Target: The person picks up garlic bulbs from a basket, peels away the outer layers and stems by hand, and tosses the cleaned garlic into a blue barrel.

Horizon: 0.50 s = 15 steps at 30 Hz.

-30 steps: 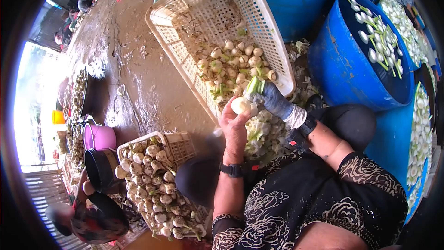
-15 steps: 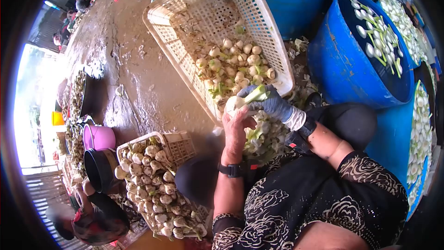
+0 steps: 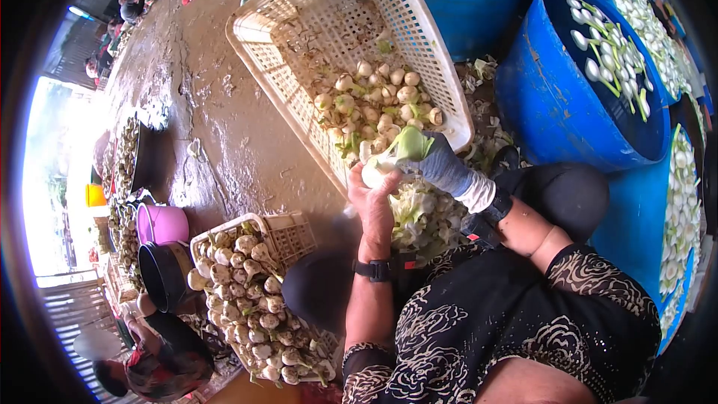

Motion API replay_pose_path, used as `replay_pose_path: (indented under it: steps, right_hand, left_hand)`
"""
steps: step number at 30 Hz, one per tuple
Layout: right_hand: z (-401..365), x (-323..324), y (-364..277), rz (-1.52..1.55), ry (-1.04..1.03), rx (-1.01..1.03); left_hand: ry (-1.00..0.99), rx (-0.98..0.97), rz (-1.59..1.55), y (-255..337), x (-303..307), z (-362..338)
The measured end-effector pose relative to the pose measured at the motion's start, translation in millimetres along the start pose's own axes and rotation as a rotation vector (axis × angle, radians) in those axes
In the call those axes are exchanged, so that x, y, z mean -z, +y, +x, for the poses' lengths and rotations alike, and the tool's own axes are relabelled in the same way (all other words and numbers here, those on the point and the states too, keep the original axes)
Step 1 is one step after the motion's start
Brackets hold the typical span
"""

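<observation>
My left hand (image 3: 374, 206), bare with a black wristwatch, grips a white round bulb vegetable (image 3: 376, 173) by its lower side. My right hand (image 3: 443, 166), in a blue-grey glove, is closed on the same vegetable's pale green leafy end (image 3: 410, 144). Both hands meet just in front of the near rim of a tilted white plastic crate (image 3: 430, 52) that holds several more bulbs (image 3: 378, 108). A heap of cut leaves and peelings (image 3: 422, 217) lies under my hands, between my knees.
A second white crate (image 3: 288, 236) full of untrimmed bulbs stands at lower left. Blue tubs (image 3: 553, 112) with washed bulbs in water stand at right. A pink bucket (image 3: 161, 221) and black basin (image 3: 161, 273) sit at left. Another person (image 3: 149, 359) crouches at bottom left on the wet floor.
Both hands have lifted the vegetable slightly up and toward the crate rim. The green leafy end now sticks up more above my gloved right hand.
</observation>
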State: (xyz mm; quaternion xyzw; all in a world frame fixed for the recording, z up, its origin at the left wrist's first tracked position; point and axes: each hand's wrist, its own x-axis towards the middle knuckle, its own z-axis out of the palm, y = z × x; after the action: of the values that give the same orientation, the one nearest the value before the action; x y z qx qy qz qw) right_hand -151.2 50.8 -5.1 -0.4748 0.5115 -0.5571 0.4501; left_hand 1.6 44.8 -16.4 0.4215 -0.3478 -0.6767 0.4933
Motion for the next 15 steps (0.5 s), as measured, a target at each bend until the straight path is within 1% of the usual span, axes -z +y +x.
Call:
replay_pose_path:
  steps: [2,3,4,6,7,8,10,11,12,14,15]
  right_hand:
    - [-1,-1,-4,-0.241,0.081,-0.004]
    - [1,-3,18,-0.358,0.205,0.085]
    - [0,0,30,-0.358,0.206,0.084]
    - [1,16,48,-0.669,-0.041,-0.001]
    - [5,20,52,-0.73,-0.399,-0.137]
    - [-2,22,56,-0.732,-0.404,-0.144]
    - [-16,20,58,-0.637,-0.443,0.174]
    - [-15,19,56,-0.481,-0.386,0.178]
    - [-15,19,54,-0.481,-0.388,0.177]
    - [-14,16,21,-0.024,-0.249,0.021]
    - [-16,8,3,-0.047,-0.192,0.026]
  left_hand:
    - [0.031,0.001,-0.004,2,3,0]
    - [-0.009,0.034,-0.066,3,5,-2]
    - [-0.01,0.035,-0.065,6,3,-7]
    - [-0.251,0.111,-0.26,16,-3,-14]
    - [-0.252,0.139,-0.244,14,-1,-14]
    - [-0.247,0.144,-0.249,12,2,-13]
    - [-0.181,0.118,-0.206,12,4,-9]
    - [-0.132,0.086,-0.152,12,4,-9]
    - [-0.13,0.086,-0.153,13,2,-10]
    - [0.004,0.055,-0.034,12,-2,-11]
    - [0.002,0.042,0.084,11,-1,-10]
